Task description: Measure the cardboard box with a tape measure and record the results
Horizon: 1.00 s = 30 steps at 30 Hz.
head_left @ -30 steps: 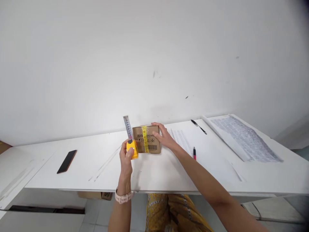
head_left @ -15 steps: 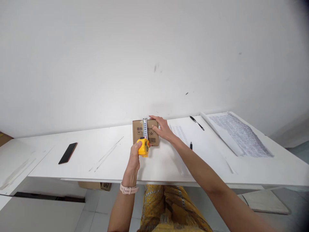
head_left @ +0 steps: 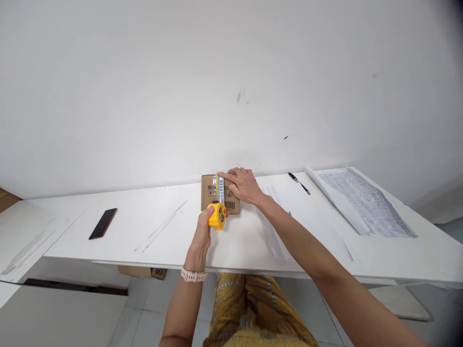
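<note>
Gripping the tape measure (head_left: 217,216) in the left hand (head_left: 203,229); resting the right hand (head_left: 245,186), loosely extended, on the cardboard box (head_left: 210,196).

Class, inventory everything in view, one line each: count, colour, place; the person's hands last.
table: 1, white, lower half
wall: 1, white, background
tape measure: 1, yellow, centre, blade pulled out
cardboard box: 1, brown, beneath the blade
phone: 1, black, table's left
pen-like tool: 1, black and silver, back right
papers: count unclear, white with grey print, right
carton: 1, brown, under the table
object: 1, brown, far left
panel: 1, grey, bottom left
slab: 1, grey, lower right
floor: 1, grey, bottom
wristband: 1, pink, lower centre
garment: count unclear, yellow, bottom centre
forearms: 2, bare, lower middle
left hand: 1, bare, gripping the tape measure
right hand: 1, bare, on the cardboard box
</note>
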Motion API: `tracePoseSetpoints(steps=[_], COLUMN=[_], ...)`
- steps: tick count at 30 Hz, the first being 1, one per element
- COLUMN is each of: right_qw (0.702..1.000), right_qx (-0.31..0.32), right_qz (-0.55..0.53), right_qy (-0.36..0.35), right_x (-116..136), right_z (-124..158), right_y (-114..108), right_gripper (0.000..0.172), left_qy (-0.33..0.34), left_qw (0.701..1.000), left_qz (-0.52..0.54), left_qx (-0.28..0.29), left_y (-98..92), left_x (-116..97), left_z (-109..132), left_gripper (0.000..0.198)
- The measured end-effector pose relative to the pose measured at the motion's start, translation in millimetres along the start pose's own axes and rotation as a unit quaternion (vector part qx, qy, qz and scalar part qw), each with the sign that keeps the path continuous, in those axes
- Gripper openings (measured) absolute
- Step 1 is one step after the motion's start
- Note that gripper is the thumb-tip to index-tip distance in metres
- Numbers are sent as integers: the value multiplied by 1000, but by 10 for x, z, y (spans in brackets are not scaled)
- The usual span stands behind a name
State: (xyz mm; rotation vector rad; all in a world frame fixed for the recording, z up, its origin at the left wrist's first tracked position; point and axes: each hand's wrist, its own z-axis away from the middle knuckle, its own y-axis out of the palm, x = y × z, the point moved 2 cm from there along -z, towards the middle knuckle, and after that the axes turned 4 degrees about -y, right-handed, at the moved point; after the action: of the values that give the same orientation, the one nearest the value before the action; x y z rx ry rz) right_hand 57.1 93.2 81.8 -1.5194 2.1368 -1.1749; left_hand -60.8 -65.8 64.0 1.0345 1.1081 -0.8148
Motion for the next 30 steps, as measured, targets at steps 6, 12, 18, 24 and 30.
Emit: tracePoseSetpoints(steps=[6, 12, 18, 24, 30], right_qw=[999, 999, 998, 998, 996], right_qx=[15, 1, -6, -9, -24], right_qz=[-7, -37, -45, -50, -65], right_qy=[27, 30, 32, 31, 54], right_x=[-57, -81, -97, -88, 30], right_z=[-4, 4, 26, 18, 165], right_y=[-1, 32, 48, 50, 18], right_gripper=[56, 55, 54, 55, 66], left_qy=[33, -2, 2, -8, -12], left_qw=[998, 999, 998, 999, 994], left_qz=[-33, 3, 12, 20, 95], left_qx=[39, 46, 61, 46, 47], left_y=[-145, -293, -327, -311, -354], left_x=[227, 503, 552, 555, 456], left_z=[100, 202, 158, 161, 465], left_gripper=[49, 55, 59, 60, 59])
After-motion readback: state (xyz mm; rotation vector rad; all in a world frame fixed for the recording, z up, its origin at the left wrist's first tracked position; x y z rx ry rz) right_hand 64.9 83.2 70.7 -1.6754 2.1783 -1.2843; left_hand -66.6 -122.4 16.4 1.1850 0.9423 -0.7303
